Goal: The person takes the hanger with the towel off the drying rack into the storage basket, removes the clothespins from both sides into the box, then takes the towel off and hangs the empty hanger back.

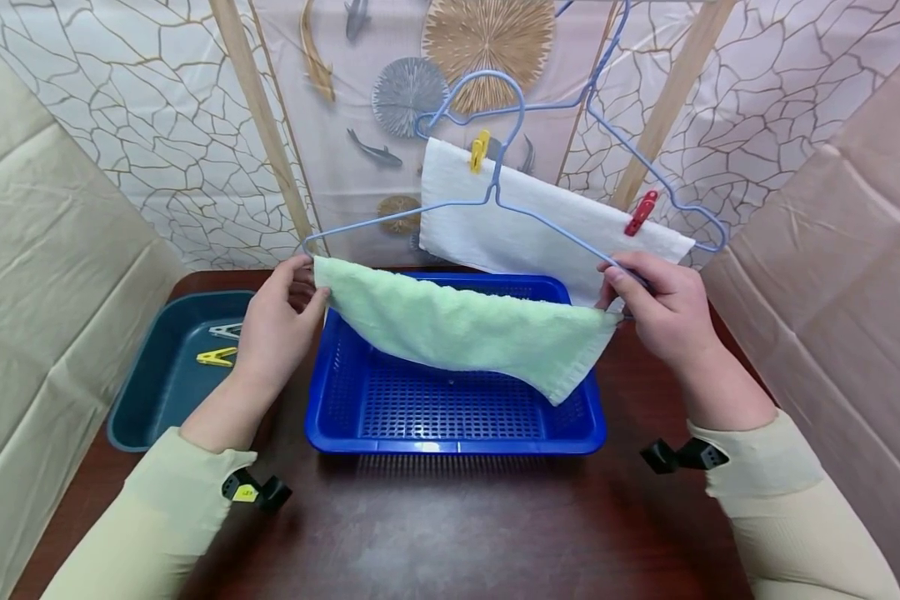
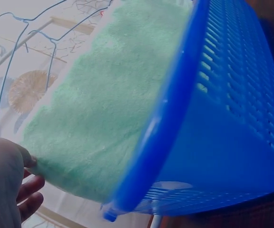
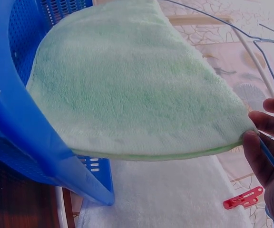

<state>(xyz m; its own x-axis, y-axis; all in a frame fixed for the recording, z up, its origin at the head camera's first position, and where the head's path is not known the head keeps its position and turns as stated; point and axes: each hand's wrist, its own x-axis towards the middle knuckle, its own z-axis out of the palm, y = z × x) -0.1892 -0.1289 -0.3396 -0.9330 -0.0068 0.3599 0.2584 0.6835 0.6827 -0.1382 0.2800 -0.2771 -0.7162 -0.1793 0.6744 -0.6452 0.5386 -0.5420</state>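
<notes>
A pale green towel (image 1: 465,325) hangs folded over the lower bar of a blue wire hanger (image 1: 397,215), its lower edge above the blue basket (image 1: 457,447). My left hand (image 1: 279,325) pinches the towel's left upper corner, by the hanger's left end. At the right end, my right hand (image 1: 663,308) grips the hanger wire together with the towel's right corner. In the right wrist view, the wire passes between the fingers (image 3: 258,154). The towel hides the hanger's lower bar.
Behind, a white towel (image 1: 525,221) hangs on a second blue hanger (image 1: 630,150), held by a yellow clothespin (image 1: 479,152) and a red clothespin (image 1: 641,213). A dark teal tray (image 1: 138,392) with white and yellow clothespins (image 1: 216,357) stands at left. Fabric walls (image 1: 847,217) enclose the table.
</notes>
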